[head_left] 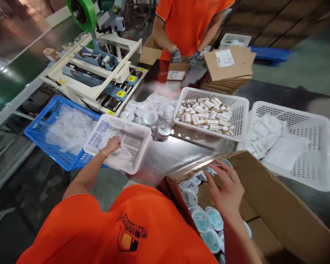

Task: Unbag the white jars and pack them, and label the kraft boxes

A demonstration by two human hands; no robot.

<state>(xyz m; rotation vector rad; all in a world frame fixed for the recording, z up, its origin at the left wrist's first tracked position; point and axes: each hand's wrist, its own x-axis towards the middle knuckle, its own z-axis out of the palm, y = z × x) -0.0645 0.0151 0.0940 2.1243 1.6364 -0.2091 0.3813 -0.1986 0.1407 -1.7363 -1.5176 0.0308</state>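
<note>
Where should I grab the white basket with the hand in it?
Grab the white mesh basket by its right rim, the edge over the steel table, coming from the right and above. That rim is raised and free, while the left hand is inside and the other side overlaps the blue plastic crate.

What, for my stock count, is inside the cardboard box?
The box holds round tubs with pale blue tops, overlapping, with the right hand over them. The flap and arm hide the rest, so lower layers and the count cannot be seen.
</note>
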